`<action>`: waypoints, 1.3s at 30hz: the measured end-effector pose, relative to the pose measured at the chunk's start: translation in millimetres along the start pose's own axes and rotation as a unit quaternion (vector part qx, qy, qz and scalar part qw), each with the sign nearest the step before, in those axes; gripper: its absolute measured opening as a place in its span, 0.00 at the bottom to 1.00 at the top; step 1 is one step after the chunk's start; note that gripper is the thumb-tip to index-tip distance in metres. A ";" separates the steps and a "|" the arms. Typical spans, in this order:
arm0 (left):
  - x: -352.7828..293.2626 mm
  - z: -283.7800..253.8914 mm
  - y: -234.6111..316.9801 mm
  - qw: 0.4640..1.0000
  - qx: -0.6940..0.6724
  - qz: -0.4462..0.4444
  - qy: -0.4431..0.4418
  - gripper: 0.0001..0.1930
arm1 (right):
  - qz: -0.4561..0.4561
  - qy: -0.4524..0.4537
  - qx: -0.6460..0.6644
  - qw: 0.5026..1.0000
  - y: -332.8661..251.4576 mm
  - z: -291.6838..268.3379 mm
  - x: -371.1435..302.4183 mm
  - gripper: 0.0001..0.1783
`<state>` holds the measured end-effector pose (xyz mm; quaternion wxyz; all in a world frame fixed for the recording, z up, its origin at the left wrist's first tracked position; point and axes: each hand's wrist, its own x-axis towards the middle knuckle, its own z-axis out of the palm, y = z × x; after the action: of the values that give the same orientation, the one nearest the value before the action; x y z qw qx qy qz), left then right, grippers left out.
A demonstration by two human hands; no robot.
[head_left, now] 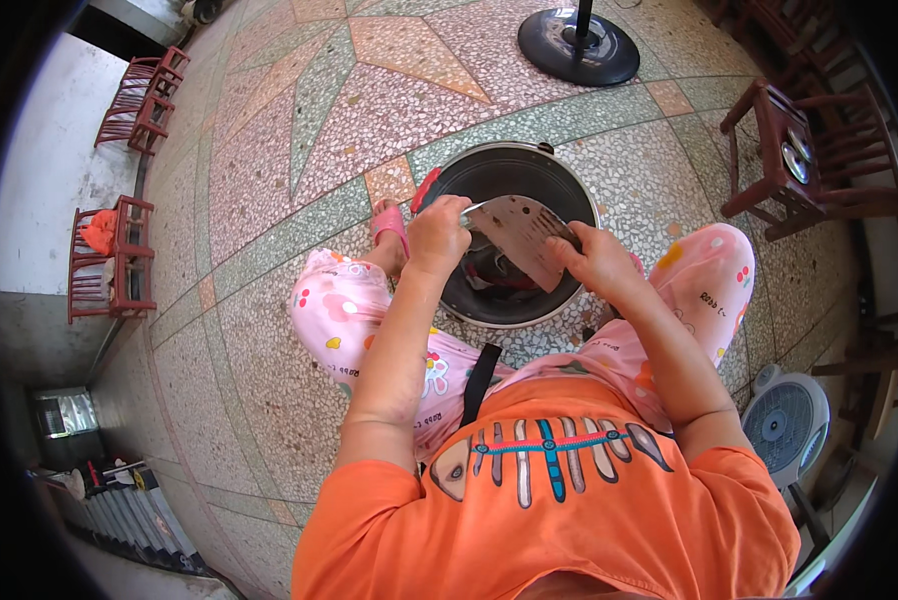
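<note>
A broad flat blade (517, 232), brown-stained and shaped like a cleaver, is held slantwise over a round dark pot (469, 165). My left hand (439, 235) is closed at its left end, where a shiny metal strip shows by the fingers; any handle is hidden in the fist. At the blade's right side, my right hand (601, 265) pinches the edge, thumb on the face towards me. The pot stands on the floor between my legs, with a pale rim and a red part at its left. Some dark and reddish stuff lies at its bottom, too shaded to name.
Beyond the pot rises a black round stand base (579, 48) with a pole. To the right are a dark red wooden chair (769, 165) bearing shiny metal items and a grey-white fan (784, 425). More red chairs (114, 260) line the left wall. Terrazzo floor (254, 400) surrounds me.
</note>
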<state>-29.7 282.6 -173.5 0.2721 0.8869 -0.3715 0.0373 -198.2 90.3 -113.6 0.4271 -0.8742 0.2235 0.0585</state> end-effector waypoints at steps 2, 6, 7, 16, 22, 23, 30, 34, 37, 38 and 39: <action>0.2 -1.6 0.5 1.000 0.008 -0.003 -0.001 0.17 | -0.001 0.007 -0.011 1.000 4.9 -2.8 1.9 0.26; 0.4 -3.1 0.3 1.000 0.018 -0.006 -0.002 0.17 | 0.011 0.017 -0.019 1.000 4.3 2.2 1.6 0.26; 0.2 -3.1 0.6 1.000 0.019 -0.006 -0.002 0.17 | 0.010 0.013 -0.016 1.000 4.9 2.5 1.8 0.26; 0.2 -3.5 0.4 1.000 -0.005 -0.011 -0.021 0.17 | 0.006 -0.004 0.003 1.000 6.7 -4.0 2.8 0.25; 2.0 -10.5 5.6 0.999 0.006 -0.024 -0.038 0.17 | -0.010 0.012 -0.013 1.000 11.1 -0.6 4.3 0.25; 1.5 -9.4 5.0 0.999 0.001 -0.028 -0.033 0.17 | -0.026 0.008 -0.011 1.000 10.0 -0.3 4.6 0.26; 0.3 -4.3 -0.4 0.999 -0.018 -0.014 -0.030 0.16 | 0.017 -0.007 -0.004 1.000 -0.6 -7.9 -0.2 0.25; 0.8 -3.1 2.6 1.000 -0.016 -0.002 -0.024 0.16 | 0.004 -0.008 -0.019 1.000 3.8 -1.9 2.5 0.25; -0.5 -1.1 3.5 0.999 -0.030 0.000 -0.041 0.16 | 0.000 -0.018 -0.013 1.000 -0.1 -2.0 2.0 0.26; -0.6 -2.2 2.8 0.999 -0.020 0.006 -0.035 0.15 | 0.010 -0.026 -0.008 1.000 -1.2 -3.1 2.2 0.26; -0.7 -3.1 1.9 0.999 -0.010 0.012 -0.028 0.15 | 0.010 -0.026 -0.009 1.000 0.4 -4.6 2.8 0.26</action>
<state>-31.1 283.5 -170.1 0.2703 0.8802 -0.3900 0.0116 -196.3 85.6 -111.9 0.4246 -0.8738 0.2204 0.0874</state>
